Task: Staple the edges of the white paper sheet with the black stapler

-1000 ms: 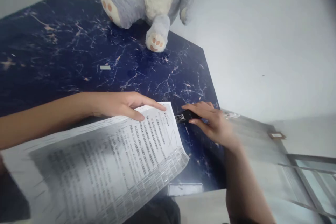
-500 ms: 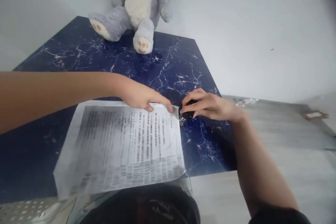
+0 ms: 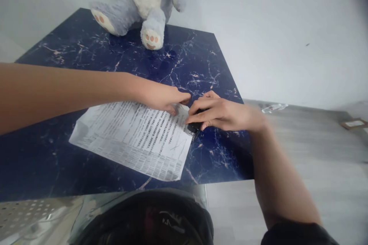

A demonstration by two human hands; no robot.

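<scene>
Printed paper sheets lie at a slant on the dark blue marbled table. At their far edge, my left hand grips them, the thumb on the print and the fingers curled beyond the edge. My right hand is closed around a small black stapler at the sheets' right corner. The stapler's front overlaps the paper edge. The fingers cover much of the stapler, so whether its jaws are pressed together is hidden.
A grey and white plush toy sits at the table's back edge by the wall. A clear plastic wrapper and a brown-framed item lie on the floor to the right. A perforated light surface shows at lower left.
The sheets have turned, and their near edge has swung away from the table's front. Their right corner has come into the stapler. My right hand has shifted slightly left with the stapler.
</scene>
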